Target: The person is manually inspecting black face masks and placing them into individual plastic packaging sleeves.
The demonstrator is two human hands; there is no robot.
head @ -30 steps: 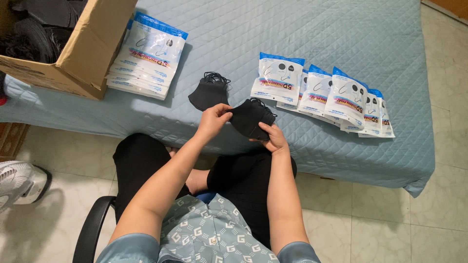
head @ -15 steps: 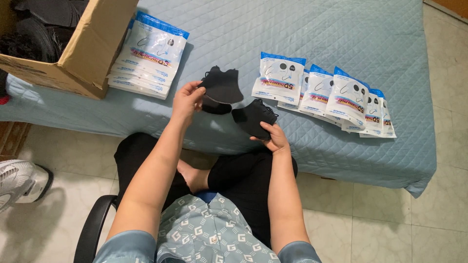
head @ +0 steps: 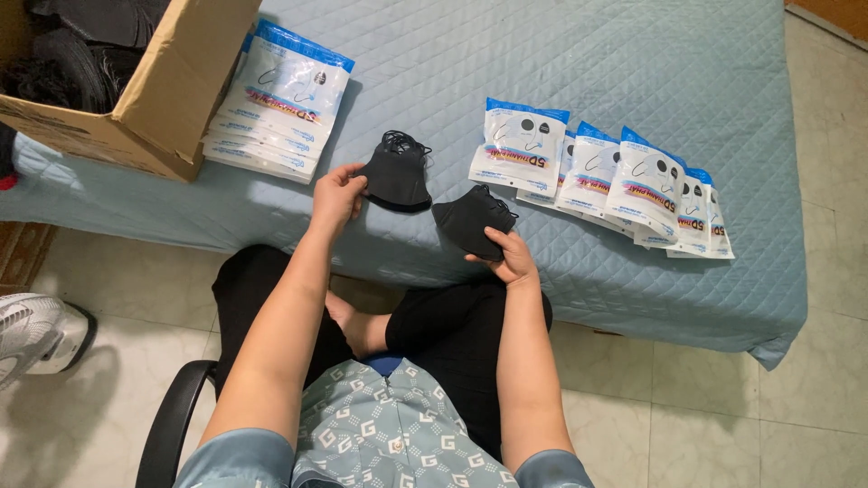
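I sit at a bed covered with a blue quilted sheet (head: 561, 63). My left hand (head: 337, 193) pinches the near edge of a pile of black face masks (head: 396, 173) lying on the sheet. My right hand (head: 508, 256) holds a second bunch of black masks (head: 472, 220) just above the sheet's front edge. The two bunches lie a short gap apart. To the right, a row of several sealed mask packets (head: 624, 181) overlaps across the sheet.
An open cardboard box (head: 154, 99) with black masks inside stands at the back left. A stack of empty printed packets (head: 282, 101) leans beside it. A white shoe (head: 34, 334) rests on the tiled floor at left. My chair armrest (head: 172, 425) shows below.
My left hand has carried a few black masks from my right hand's bunch up and left, setting them on the pile on the sheet. My right hand has hardly moved.
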